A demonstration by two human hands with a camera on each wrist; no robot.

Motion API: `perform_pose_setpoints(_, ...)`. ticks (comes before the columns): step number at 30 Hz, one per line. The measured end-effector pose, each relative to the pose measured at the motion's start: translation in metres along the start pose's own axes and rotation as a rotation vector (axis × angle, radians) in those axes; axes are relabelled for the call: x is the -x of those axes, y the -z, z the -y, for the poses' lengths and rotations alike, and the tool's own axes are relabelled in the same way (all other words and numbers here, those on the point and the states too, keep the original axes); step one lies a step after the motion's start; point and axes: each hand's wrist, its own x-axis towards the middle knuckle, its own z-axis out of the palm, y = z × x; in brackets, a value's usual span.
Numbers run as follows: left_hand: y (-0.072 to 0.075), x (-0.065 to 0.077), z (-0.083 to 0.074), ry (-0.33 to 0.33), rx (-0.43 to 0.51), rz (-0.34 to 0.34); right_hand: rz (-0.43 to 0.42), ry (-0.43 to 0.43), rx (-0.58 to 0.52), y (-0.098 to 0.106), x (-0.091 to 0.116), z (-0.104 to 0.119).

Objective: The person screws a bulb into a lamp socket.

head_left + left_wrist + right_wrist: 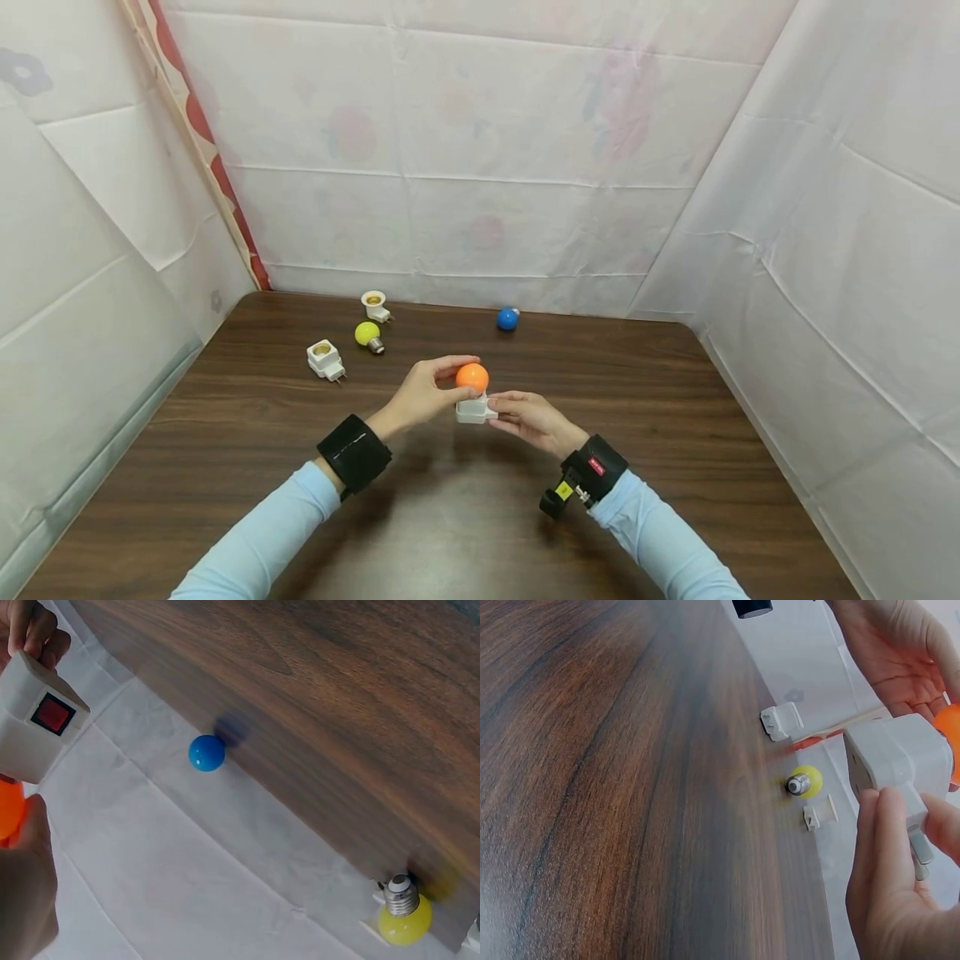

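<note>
In the head view my left hand (420, 398) pinches an orange light bulb (472, 377) between thumb and fingers. The bulb sits upright on top of a white plug-in lamp socket (471, 412), its screw base hidden. My right hand (536, 422) grips the plug end of that socket from the right, and both hands hold the pair above the table. A red switch (54, 712) shows on the socket's side in the left wrist view. The right wrist view shows a metal plug pin (921, 851) between my right fingers and thumb.
Toward the back left of the brown wooden table (247, 467) lie a yellow bulb (367, 334), a round-rimmed white socket (377, 315) and a square white socket (327, 367). A blue bulb (507, 319) lies near the back edge. White sheets (480, 225) hang around the table.
</note>
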Motion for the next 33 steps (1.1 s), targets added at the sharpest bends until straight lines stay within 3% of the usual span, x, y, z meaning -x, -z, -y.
perform_pose_setpoints(6,0.004,0.003,-0.015,0.021,0.043,0.081,-0.006,-0.014,0.007,0.000,0.000,0.000)
perform_pose_setpoints(17,0.004,0.002,-0.014,-0.003,0.070,0.095,0.012,-0.006,0.000,0.001,-0.002,-0.002)
perform_pose_setpoints(20,0.001,0.000,-0.002,-0.003,0.083,0.058,0.010,-0.005,-0.006,0.001,-0.003,-0.003)
perform_pose_setpoints(24,-0.005,-0.002,0.010,-0.008,0.068,-0.061,-0.006,0.004,-0.009,0.000,-0.003,-0.002)
perform_pose_setpoints(28,-0.011,0.000,0.011,-0.068,-0.014,-0.169,-0.020,0.018,-0.012,-0.001,-0.003,-0.001)
perform_pose_setpoints(33,-0.017,0.000,0.009,-0.143,-0.138,-0.233,-0.025,0.026,-0.014,-0.002,-0.002,0.000)
